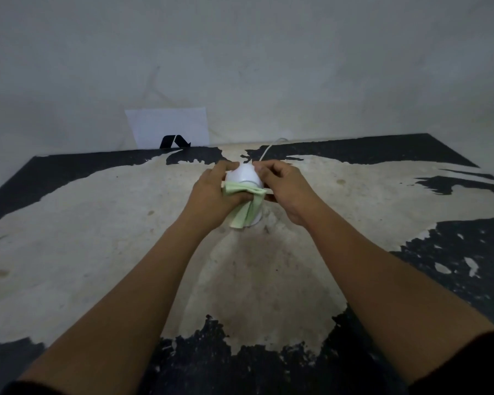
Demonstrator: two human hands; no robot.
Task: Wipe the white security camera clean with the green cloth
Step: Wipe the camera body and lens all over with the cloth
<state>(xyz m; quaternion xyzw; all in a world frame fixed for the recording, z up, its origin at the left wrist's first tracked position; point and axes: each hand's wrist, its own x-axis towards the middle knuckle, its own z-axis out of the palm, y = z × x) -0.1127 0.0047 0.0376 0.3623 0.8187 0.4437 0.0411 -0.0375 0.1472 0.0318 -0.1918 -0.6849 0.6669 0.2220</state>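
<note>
No words, numbers or brand names can be read anywhere. The only sign is a black angular mark (174, 141), something like an arrow, printed at the lower edge of a white sheet (169, 126) against the wall, left of frame centre.

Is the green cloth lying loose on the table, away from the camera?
No, the green cloth is pressed against the white camera by the left hand.
</note>
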